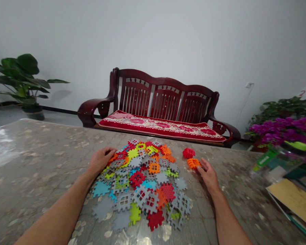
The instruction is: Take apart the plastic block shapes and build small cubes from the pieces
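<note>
A heap of interlocking plastic tiles [135,162] in red, orange, grey, blue and lime green is spread over the table in front of me. Some tiles are solid, others have window-like openings. At the heap's upper left edge rests my left hand [102,159], its fingers loosely bent beside the tiles and gripping nothing I can see. To the right of the heap lie a red cube-like block [188,153] and an orange cube-like block [193,163]. My right hand [208,174] is at the orange block's right side, fingers apart, thumb close against it.
The patterned table [53,160] has a glossy cover. Beyond it stands a dark wooden bench [165,98] with a red floral cushion [163,126]. On the right are papers [295,200], a clear container [288,160] and purple flowers [283,131]. A potted plant [25,81] stands far left.
</note>
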`<action>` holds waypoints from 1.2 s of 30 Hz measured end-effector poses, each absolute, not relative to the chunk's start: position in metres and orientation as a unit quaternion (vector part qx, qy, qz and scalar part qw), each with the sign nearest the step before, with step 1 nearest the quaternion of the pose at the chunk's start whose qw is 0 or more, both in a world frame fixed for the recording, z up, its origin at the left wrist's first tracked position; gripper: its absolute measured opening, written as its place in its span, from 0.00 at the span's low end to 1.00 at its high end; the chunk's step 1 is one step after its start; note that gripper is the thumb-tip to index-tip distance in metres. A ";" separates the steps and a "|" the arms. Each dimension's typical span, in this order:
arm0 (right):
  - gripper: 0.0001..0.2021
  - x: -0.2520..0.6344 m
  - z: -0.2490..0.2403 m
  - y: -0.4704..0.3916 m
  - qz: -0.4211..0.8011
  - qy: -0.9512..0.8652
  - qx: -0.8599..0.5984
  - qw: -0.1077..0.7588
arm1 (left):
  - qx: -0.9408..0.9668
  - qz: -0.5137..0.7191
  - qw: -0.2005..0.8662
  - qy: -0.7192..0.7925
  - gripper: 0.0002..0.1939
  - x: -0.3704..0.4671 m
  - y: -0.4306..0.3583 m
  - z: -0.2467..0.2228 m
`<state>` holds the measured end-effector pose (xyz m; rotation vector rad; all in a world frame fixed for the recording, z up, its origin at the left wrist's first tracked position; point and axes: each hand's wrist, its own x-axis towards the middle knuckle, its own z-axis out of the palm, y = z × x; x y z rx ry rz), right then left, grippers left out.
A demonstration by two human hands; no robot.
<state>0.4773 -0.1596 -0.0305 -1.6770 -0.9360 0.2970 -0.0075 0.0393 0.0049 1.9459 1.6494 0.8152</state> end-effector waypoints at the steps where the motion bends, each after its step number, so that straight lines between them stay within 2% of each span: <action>1: 0.34 0.476 -0.030 -0.159 0.120 -0.401 -0.717 0.558 | 0.707 0.295 0.231 0.600 0.22 -0.007 0.039 0.005; 9: 0.40 0.462 -0.024 -0.157 0.018 -0.436 -0.812 0.388 | 0.709 0.297 0.229 0.597 0.22 -0.008 0.041 0.002; 21: 0.40 0.450 -0.011 -0.158 -0.006 -0.425 -0.857 0.292 | 0.706 0.290 0.238 0.601 0.23 -0.008 0.041 0.003; 30: 0.46 0.418 0.019 -0.153 -0.042 -0.380 -0.907 0.177 | 0.707 0.290 0.236 0.600 0.23 -0.008 0.040 0.004; 36: 0.43 0.409 0.022 -0.148 -0.068 -0.375 -0.912 0.151 | 0.702 0.288 0.239 0.605 0.22 -0.007 0.039 0.006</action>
